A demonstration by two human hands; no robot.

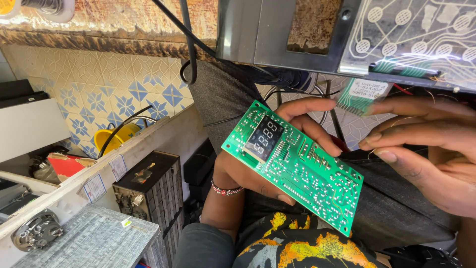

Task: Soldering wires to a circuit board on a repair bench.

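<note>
Above my lap hangs the largest thing, a dark appliance control panel [297, 34], hard sheet metal and plastic with a rusty brown patch, carrying a clear membrane sheet [421, 34] printed with pale round contact pads and traces; that film looks thin, floppy and easy to crease. Its flat ribbon tail [362, 94], greenish with fine stripes, hangs from the lower edge just beside the fingertips of my right hand [426, 149]. Those fingers are stretched out and close together, pinching nothing that I can see.

The green circuit board [292, 166] sits in my left hand [258, 164], held up over my thighs and tilted. My palm cradles it from behind, the fingers curling over the upper edge and the thumb hooked under the lower edge. I judge it light and stiff but brittle: a flat rectangle, matte green with rows of tiny silver solder points that would prick. I would keep my grip on the bare edges, off the soldered face.

Near its upper corner sits a black digit display [264, 138], glossy and boxy, probably the most fragile part.

On my left wrist is a beaded bracelet [226, 189], red and white.
</note>
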